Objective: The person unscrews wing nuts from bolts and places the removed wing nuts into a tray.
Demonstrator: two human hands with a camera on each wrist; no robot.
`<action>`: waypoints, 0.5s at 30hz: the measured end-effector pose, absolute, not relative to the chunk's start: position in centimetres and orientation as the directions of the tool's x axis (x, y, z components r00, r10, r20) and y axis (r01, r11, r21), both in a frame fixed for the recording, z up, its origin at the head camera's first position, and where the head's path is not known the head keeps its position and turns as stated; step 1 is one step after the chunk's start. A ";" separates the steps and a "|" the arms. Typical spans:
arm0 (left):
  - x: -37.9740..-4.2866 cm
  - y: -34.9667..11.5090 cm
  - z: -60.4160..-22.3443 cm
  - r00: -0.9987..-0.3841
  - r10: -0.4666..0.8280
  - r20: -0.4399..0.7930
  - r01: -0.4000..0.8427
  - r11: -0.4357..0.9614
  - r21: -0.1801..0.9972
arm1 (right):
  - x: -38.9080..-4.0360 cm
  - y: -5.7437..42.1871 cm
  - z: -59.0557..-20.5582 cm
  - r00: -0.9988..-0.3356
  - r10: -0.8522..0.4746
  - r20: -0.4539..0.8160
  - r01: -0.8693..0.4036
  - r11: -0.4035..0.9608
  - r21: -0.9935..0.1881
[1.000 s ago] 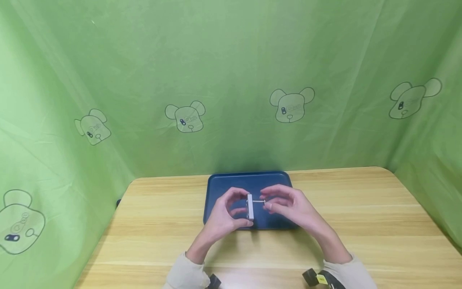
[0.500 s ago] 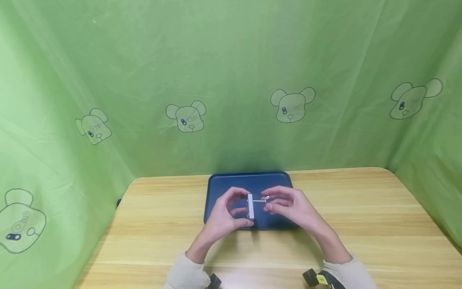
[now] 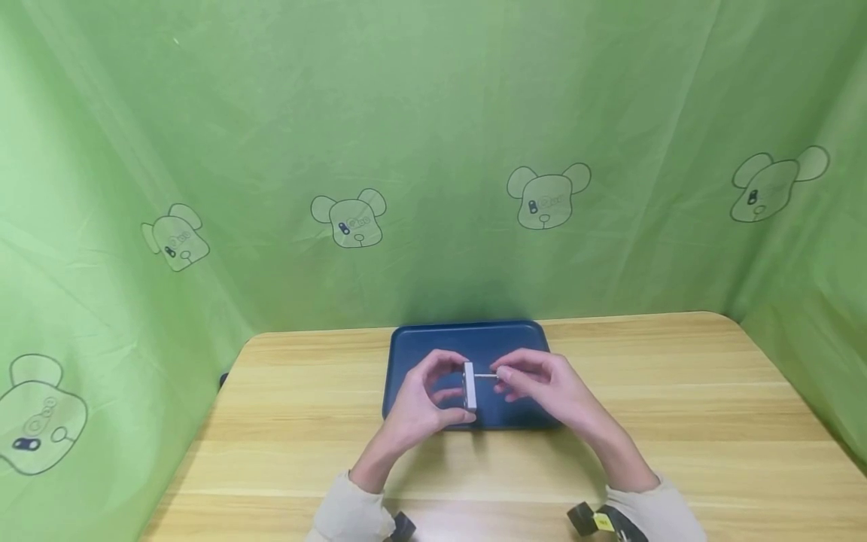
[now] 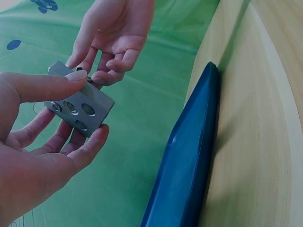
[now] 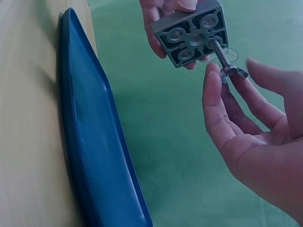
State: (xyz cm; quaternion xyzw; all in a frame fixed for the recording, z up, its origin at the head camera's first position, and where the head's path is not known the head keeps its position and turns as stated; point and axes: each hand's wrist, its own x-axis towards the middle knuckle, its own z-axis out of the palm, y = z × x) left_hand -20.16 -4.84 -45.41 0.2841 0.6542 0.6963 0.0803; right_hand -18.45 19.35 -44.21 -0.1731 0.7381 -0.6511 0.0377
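My left hand (image 3: 421, 400) grips a small grey metal block (image 3: 470, 386) by its edges, holding it upright in the air. In the left wrist view, several round holes pierce the face of the block (image 4: 98, 100). The opposite face, in the right wrist view, is ribbed with recesses. A wing bolt (image 5: 220, 54) sticks out of one corner hole there, most of its threaded shank exposed. My right hand (image 3: 554, 385) has thumb and fingers curled around the bolt's winged head, pinching it. The head is mostly hidden by the thumb in the head view.
A blue tray (image 3: 413, 337) lies on the wooden table (image 3: 305, 406), behind and below the hands. Green cloth (image 3: 433, 150) printed with bear faces hangs around the back and sides of the table.
My right thumb and fingers have shifted on the wing head, which showed between them half a second ago and is now covered. The left hand and block stay nearly still.
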 end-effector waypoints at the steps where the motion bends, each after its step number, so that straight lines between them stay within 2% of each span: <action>1: -20.2 -4.8 -45.4 -0.825 0.484 0.292 0.261 -0.132 0.956 | -18.5 19.3 -44.2 -0.938 -0.299 0.174 -0.210 0.091 -0.973; 15: -20.1 -4.8 -45.4 -0.823 0.489 0.290 0.261 -0.128 0.957 | -18.4 19.4 -44.3 -0.944 -0.288 0.160 -0.185 0.064 -0.981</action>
